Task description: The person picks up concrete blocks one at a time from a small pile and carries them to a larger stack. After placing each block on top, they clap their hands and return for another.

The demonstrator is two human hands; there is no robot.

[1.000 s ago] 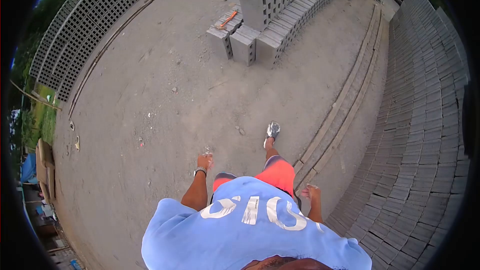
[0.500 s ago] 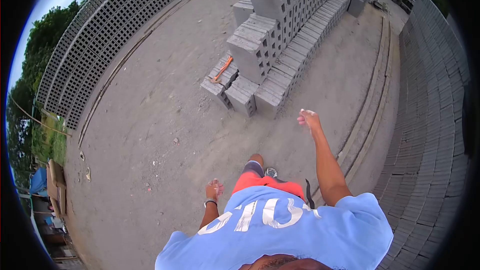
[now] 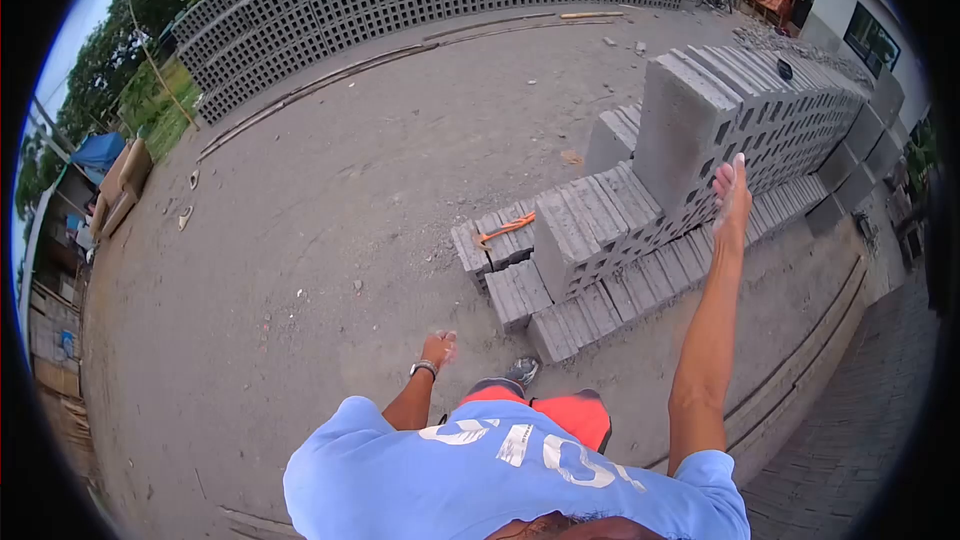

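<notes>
Two hands, and I see nothing in either. The right hand (image 3: 733, 190) is raised at one o'clock, fingers extended, before a stepped stack of grey hollow concrete blocks (image 3: 672, 160); whether it touches, I can't tell. The left hand (image 3: 438, 348) hangs at eleven over grey dirt ground (image 3: 300, 190), fingers loosely half-curled. White lettering (image 3: 515, 445) on the pale blue cloth shirt (image 3: 450, 500) is too creased to read surely. The stack lies at one o'clock, its long axis toward two; an orange-handled tool (image 3: 512, 226) on its near end points likewise.
</notes>
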